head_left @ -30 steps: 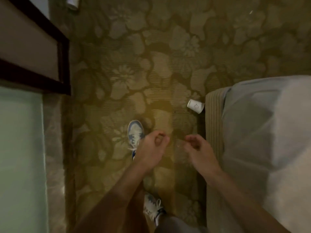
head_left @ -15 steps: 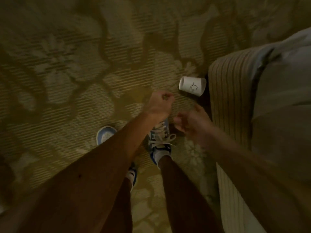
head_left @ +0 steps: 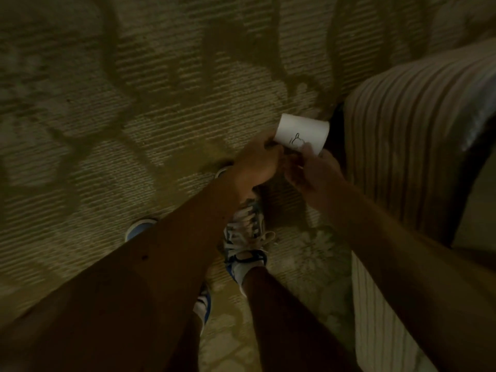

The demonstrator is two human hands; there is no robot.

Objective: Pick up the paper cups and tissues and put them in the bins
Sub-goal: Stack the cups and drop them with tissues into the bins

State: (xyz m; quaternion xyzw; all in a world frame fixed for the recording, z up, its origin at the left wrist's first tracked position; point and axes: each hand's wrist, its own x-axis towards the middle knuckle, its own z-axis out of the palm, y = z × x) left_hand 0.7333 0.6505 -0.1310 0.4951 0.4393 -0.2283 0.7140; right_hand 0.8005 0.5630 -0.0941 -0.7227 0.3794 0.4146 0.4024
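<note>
A white paper cup [head_left: 303,131] with a small black drawing lies on its side on the carpet, close to the corner of the bed [head_left: 408,146]. My right hand [head_left: 314,173] reaches it from below, and its fingertips pinch the cup's lower side near the rim. My left hand [head_left: 256,163] is curled into a fist, with its knuckles against the cup's narrow end. What the fist holds, if anything, is hidden. No tissue and no bin is in view.
Patterned olive carpet [head_left: 134,116] fills the left and top of the view. The striped bed base with its grey cover stands at the right. My feet in blue-and-white sneakers [head_left: 245,237] stand just below the hands.
The view has dropped closer to the floor. Both hands have moved up to the cup, and the right hand's fingers now touch it; before, they hung short of it.
</note>
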